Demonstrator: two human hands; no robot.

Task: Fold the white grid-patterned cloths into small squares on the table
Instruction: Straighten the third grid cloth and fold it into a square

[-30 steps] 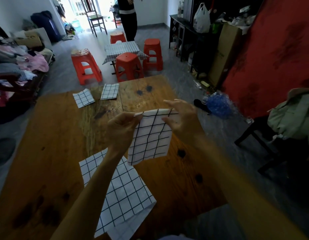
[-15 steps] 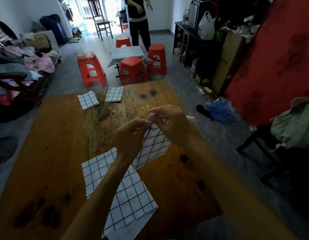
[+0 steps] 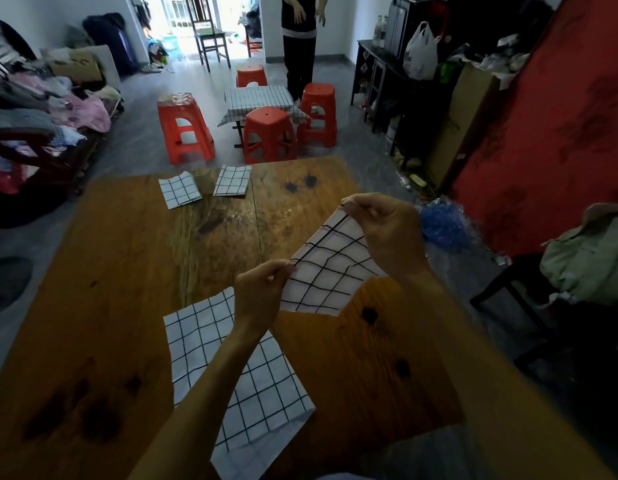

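Observation:
I hold a white grid-patterned cloth [image 3: 330,273] in the air above the wooden table [image 3: 120,278]. My left hand [image 3: 261,289] pinches its lower left corner. My right hand [image 3: 387,233] pinches its upper corner, so the folded edge runs slanted between them. A larger grid cloth [image 3: 238,379] lies flat on the table near me, partly under my left forearm. Two small folded grid cloths [image 3: 179,190] [image 3: 232,180] lie at the table's far edge.
A small brownish object [image 3: 204,180] stands between the two folded cloths. Beyond the table are red plastic stools [image 3: 270,135], a small table with a checked cover [image 3: 259,100] and a standing person [image 3: 299,46]. A dark chair with a green bag [image 3: 584,258] is to the right.
My hands were close together at the cloth's top; now they have drawn apart, stretching the folded edge slantwise. The person in the background stepped closer.

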